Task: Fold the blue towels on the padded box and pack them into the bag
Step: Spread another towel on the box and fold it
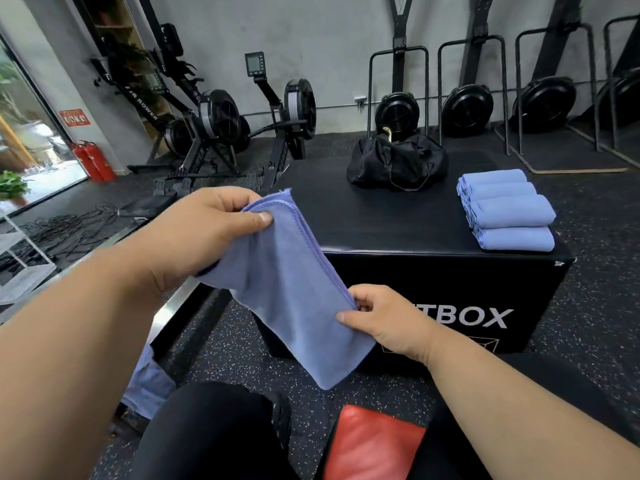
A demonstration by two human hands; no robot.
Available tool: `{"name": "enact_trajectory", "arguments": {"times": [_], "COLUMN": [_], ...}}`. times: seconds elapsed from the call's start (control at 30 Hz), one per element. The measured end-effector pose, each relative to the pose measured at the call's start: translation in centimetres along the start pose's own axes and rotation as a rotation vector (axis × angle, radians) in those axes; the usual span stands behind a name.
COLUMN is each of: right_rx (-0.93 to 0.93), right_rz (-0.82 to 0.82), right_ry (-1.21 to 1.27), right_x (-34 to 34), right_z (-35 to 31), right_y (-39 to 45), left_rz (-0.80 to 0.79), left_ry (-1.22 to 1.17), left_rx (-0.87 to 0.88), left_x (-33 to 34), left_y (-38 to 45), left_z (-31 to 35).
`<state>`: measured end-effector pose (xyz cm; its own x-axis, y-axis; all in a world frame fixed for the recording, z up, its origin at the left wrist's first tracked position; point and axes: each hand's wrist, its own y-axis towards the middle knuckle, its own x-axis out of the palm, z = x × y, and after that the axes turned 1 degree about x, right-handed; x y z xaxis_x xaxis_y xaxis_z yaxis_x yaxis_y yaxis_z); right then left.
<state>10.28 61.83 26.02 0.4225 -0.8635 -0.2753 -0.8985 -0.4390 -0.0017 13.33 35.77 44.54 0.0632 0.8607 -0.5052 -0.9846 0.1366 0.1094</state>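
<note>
Both hands (207, 230) (377, 317) pinch the blue towel's (291, 299) stitched edge above open floor (225, 362).

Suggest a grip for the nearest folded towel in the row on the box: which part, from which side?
Probably pinch the nearest folded towel from above across its short width, near the rounded fold on its right. It lies flat at the padded box front edge; another towel abuts only its far side.

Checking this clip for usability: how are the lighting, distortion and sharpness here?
Head view: daylight from the window at left blows out that side; wide-angle lens bends the edges and stretches the forearms; the towel, both hands (left, right) and the box are fairly sharp, without glare.
</note>
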Motion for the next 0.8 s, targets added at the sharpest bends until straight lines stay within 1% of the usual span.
{"name": "enact_trajectory", "arguments": {"times": [0.07,0.13,0.2,0.27,0.33,0.4,0.5,0.6,0.67,0.8], "right_rx": [0.001,0.027,0.061,0.081,0.085,0.079,0.079,0.086,0.086,0.080], "right_rz": [0.047,0.059,0.053,0.095,0.159,0.215,0.265,0.344,0.401,0.482], "right_ry": [-0.064,-0.159,-0.252,-0.288,-0.261,-0.184,-0.040,0.053,0.068,0.081], "right_x": [-0.9,-1.9,-2.9,-4.0,-5.2,-6.3,-7.8,-9.0,-9.7,-10.7], "right_z": [0.3,0.8,1.5,2.3,2.8,3.1,3.6,4.6,5.1,5.7], "right_y": [0.1,0.1,0.1,0.1,0.2,0.2,0.4,0.7,1.2,2.3], "left_rz": [-0.008,-0.012,0.019,0.075,0.153,0.207,0.217,0.206,0.215,0.296], "left_ry": [-0.087,-0.170,-0.215,-0.220,-0.204,-0.206,-0.120,-0.133,-0.144,-0.104], "left_rx": [-0.079,-0.146,-0.190,-0.197,-0.206,-0.199,-0.149,-0.111,-0.105,-0.130], "left_x": [-0.6,-0.9,-1.0,-0.9,-0.7,-0.4,0.6,1.6,2.4,4.3], "left_y": [0.1,0.3,0.6,1.0,1.4,1.8,2.2,2.8,3.5,5.4], "left_z": [-0.5,-1.3,-2.5,-3.4,-4.7,-6.1,-8.2,-10.2,-11.7,-15.3]}}
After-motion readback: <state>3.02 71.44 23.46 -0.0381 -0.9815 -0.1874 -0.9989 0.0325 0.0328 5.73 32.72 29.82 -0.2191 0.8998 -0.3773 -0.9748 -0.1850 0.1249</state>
